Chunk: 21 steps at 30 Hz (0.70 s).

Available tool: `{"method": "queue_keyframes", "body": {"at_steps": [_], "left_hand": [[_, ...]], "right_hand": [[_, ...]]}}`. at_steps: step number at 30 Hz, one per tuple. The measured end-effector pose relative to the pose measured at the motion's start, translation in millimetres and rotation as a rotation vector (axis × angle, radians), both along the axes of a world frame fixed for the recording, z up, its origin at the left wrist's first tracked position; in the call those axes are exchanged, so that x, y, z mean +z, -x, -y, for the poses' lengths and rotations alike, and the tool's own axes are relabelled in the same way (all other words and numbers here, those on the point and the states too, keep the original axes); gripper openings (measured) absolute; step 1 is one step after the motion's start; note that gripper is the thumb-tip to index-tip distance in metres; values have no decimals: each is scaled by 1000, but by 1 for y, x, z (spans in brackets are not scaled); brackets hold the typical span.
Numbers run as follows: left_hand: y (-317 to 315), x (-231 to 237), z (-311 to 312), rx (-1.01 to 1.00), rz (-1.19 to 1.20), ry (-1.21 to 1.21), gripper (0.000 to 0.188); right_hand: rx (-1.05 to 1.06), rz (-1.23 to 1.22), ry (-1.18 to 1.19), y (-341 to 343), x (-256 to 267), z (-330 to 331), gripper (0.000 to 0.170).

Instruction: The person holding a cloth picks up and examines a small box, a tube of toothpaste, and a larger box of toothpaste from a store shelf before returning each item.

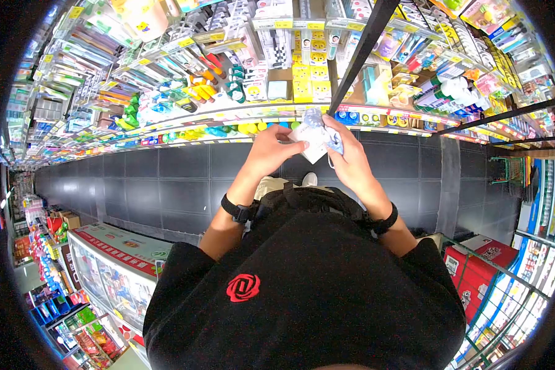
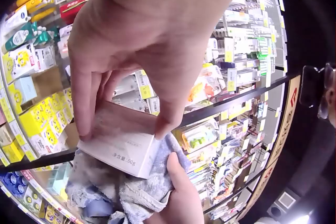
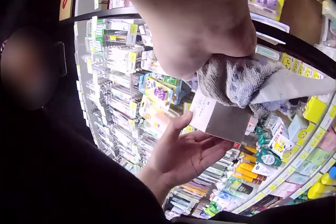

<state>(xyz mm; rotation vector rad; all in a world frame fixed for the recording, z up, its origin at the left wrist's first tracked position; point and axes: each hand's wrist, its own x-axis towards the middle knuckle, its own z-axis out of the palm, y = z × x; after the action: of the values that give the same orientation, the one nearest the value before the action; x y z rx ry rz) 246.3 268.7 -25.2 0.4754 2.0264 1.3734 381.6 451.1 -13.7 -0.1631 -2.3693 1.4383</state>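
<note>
A small white box with grey print is pinched by its sides between the thumb and fingers of the left hand. Bunched against the box is a blue-and-white patterned cloth, which the right hand grips from the other side. In the right wrist view the box shows a shaded face, the cloth lies over its upper edge, and the left hand holds it from below. Both hands meet in front of the body in the head view, the left hand beside the right hand.
Shelves of toothbrushes, tubes and yellow boxes run along the far side. A dark post rises before them. Dark floor tiles lie below. Behind the person are a glass-fronted case and a red box.
</note>
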Motion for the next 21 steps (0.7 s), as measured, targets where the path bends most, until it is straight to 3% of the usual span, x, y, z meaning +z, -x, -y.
{"method": "queue_keyframes", "body": {"at_steps": [3,5,9,17,21], "left_hand": [[-3,7,-6,27,51,63,65],[-3,11,-9,-33,141,114,55],[2,-7,-8,17,362,-10,50],[-4,-12,-6,20,439,-44,49],[-3,-9,-5,13,376,-82,48]], "right_hand": [[-4,41,-170,0,10,3,63],[26,3,-255,0,9,4,65],[136,-28,-546,-1,19,10,69],[244,2,-480,-2,21,13,72],[148,-14,-488,3,6,0,64]]}}
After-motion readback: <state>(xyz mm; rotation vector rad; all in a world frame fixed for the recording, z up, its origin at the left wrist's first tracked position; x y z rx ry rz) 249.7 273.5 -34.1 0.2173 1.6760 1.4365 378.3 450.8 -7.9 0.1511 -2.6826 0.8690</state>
